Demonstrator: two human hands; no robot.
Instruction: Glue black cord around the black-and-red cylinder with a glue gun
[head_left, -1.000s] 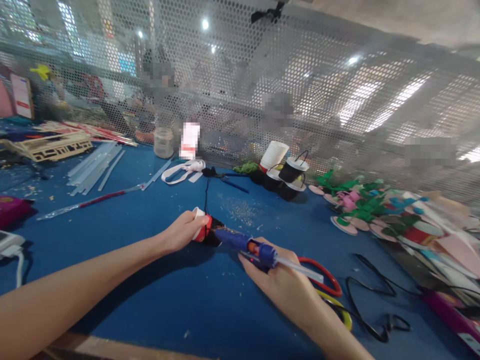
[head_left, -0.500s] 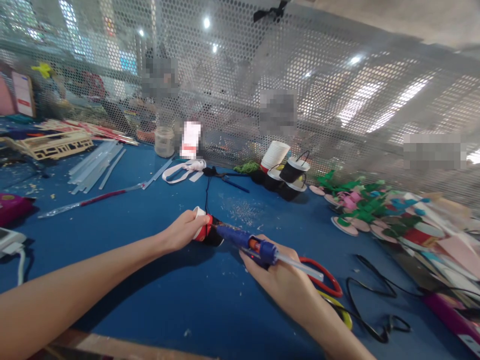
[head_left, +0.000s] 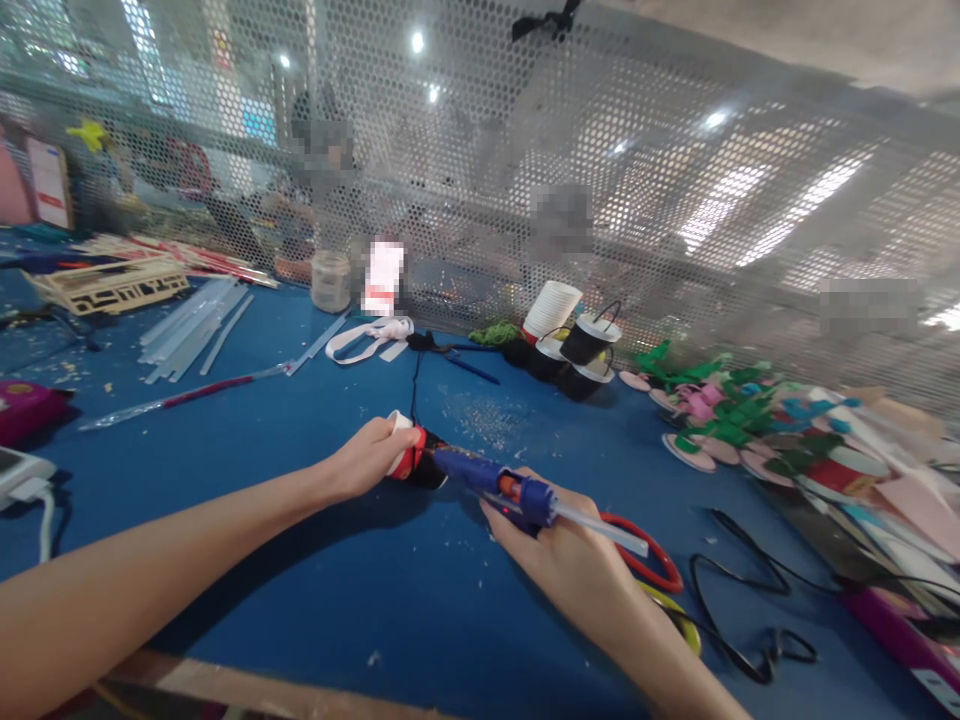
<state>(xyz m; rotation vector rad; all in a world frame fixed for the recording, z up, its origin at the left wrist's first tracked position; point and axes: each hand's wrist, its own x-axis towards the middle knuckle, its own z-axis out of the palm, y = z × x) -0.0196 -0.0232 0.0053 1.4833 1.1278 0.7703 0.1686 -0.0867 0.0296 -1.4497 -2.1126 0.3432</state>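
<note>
My left hand (head_left: 369, 457) is closed around a small paper cup (head_left: 409, 462), tilted on its side, white at the rim, red in the middle and black toward the far end. A black cord (head_left: 415, 390) runs from the cup up to a dark bundle (head_left: 424, 342) on the table. In my right hand (head_left: 574, 550) is a blue glue gun (head_left: 487, 478), a clear glue stick (head_left: 600, 527) jutting from its back. Its nozzle meets or nearly meets the black part of the cup; actual contact I cannot tell.
Black cups with handles (head_left: 589, 340) and a white cup stack (head_left: 551, 310) stand at the back. Clear glue sticks (head_left: 195, 328) lie left. Red-handled and yellow loops (head_left: 660, 565) sit by my right wrist, near a black cable (head_left: 739, 650). Craft flowers (head_left: 712, 405) crowd the right.
Both hands, the cup and the glue gun hold nearly the same place. The view has shifted very slightly.
</note>
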